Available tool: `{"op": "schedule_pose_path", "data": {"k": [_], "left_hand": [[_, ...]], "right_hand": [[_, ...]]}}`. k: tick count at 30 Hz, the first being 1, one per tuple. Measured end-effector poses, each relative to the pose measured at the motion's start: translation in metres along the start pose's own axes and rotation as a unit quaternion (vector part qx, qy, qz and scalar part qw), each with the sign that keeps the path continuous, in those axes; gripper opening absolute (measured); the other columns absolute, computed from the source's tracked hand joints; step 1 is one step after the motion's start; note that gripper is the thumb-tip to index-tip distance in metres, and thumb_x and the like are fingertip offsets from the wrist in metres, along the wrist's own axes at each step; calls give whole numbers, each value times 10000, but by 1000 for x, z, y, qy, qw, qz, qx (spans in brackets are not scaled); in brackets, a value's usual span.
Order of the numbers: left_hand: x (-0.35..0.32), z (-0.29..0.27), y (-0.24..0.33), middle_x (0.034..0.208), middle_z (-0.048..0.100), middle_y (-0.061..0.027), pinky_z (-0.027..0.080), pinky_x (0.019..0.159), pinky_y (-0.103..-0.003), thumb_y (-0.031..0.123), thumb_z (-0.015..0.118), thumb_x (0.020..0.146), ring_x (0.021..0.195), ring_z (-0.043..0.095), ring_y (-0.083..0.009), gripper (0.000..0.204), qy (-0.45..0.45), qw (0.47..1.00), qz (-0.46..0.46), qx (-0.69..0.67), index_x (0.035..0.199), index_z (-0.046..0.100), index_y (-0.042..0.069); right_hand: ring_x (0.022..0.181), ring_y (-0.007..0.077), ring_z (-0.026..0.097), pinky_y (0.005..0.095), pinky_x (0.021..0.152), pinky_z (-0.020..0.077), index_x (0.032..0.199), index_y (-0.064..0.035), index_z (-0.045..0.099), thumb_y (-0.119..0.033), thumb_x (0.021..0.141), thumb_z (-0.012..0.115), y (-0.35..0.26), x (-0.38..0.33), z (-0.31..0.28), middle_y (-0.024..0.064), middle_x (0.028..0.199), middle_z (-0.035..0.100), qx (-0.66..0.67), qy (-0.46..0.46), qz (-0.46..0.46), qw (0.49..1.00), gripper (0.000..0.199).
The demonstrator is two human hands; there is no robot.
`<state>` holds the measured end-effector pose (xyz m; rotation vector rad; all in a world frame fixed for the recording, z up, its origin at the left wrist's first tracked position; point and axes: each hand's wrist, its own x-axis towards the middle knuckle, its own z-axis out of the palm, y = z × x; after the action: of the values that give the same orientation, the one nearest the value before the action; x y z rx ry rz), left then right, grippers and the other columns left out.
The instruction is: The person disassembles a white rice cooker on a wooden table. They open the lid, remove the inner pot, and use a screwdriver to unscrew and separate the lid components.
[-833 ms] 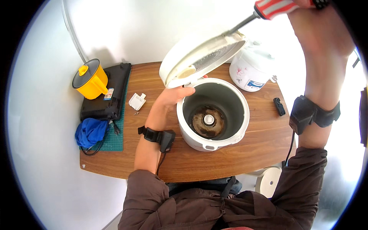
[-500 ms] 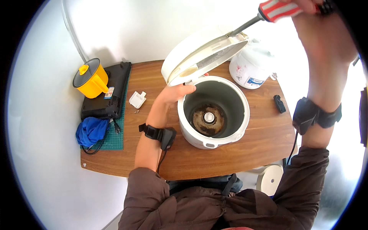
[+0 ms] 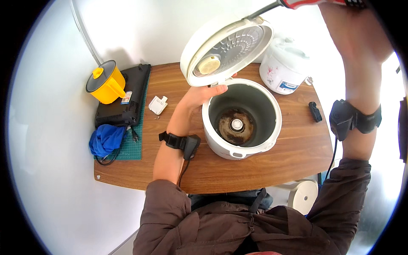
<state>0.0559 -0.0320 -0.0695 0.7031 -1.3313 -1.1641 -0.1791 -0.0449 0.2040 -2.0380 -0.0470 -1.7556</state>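
A white rice cooker (image 3: 216, 145) stands on the table with its inner pot out, showing a stained base and a round centre knob. Its hinged lid (image 3: 255, 46) is raised and tilted, the metal underside facing me. At the cooker's back left, my left hand (image 3: 202, 95) is closed round the rim by the hinge, thumb on top. My right hand (image 3: 359, 32), raised at the upper right and partly cut off, grips the red-and-grey handle of a screwdriver (image 3: 265, 9). The screwdriver's shaft meets the lid's upper edge; its tip is hard to make out.
Behind the cooker stands a second white rice cooker (image 3: 284, 70). At the left are a yellow pot (image 3: 106, 87) on a black appliance (image 3: 121, 108), a blue cloth (image 3: 106, 140) and a green cutting mat (image 3: 134, 148). A white plastic piece (image 3: 157, 105) and a black clip-like object (image 3: 315, 111) lie on the table.
The lid has turned so that more of its metal underside shows. The screwdriver has shifted up and left in the picture, still against the lid's edge. My left hand keeps its hold.
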Motion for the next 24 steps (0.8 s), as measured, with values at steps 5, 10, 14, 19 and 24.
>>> {"op": "schedule_pose_path", "data": {"k": [5, 10, 14, 19, 24], "left_hand": [[-3, 0, -4, 1312, 681, -86, 537, 992, -355, 105, 764, 885, 1161, 640, -189, 486, 24, 999, -24, -14, 1350, 642, 30], [4, -5, -15, 1366, 647, -102, 509, 1057, -363, 175, 866, 824, 1241, 622, -200, 746, 13, 989, 138, 54, 1469, 516, 37], [7, 4, -8, 1389, 637, -102, 497, 1074, -366, 164, 852, 834, 1262, 612, -195, 709, -6, 997, -6, -71, 1456, 540, 32], [2, -6, -12, 1414, 620, -120, 553, 1046, -361, 111, 715, 942, 1264, 629, -209, 578, -6, 999, 22, -37, 1477, 512, 33], [2, -1, -8, 1408, 626, -116, 518, 1064, -359, 115, 862, 817, 1276, 612, -200, 753, -5, 992, -20, -127, 1478, 513, 23]], "right_hand": [[635, 132, 596, 247, 530, 435, 1000, -57, 718, -20, 776, 743, 1, 0, -6, 83, 941, 683, -70, -31, -3, 997, 228], [648, 130, 605, 239, 526, 433, 1023, -51, 734, -2, 761, 755, -16, -13, -19, 89, 970, 696, -198, -102, -22, 975, 267], [658, 129, 612, 234, 523, 431, 1042, -46, 748, 13, 750, 764, -45, -39, -30, 93, 993, 708, -290, -222, -39, 930, 299], [670, 127, 621, 227, 520, 429, 1065, -40, 764, 31, 735, 776, -65, -75, -31, 99, 1023, 721, -349, -356, -18, 867, 338], [837, 210, 693, 276, 681, 548, 1034, -70, 789, -50, 724, 846, -36, -103, -44, 85, 1069, 739, -381, -338, 10, 861, 317]]}}
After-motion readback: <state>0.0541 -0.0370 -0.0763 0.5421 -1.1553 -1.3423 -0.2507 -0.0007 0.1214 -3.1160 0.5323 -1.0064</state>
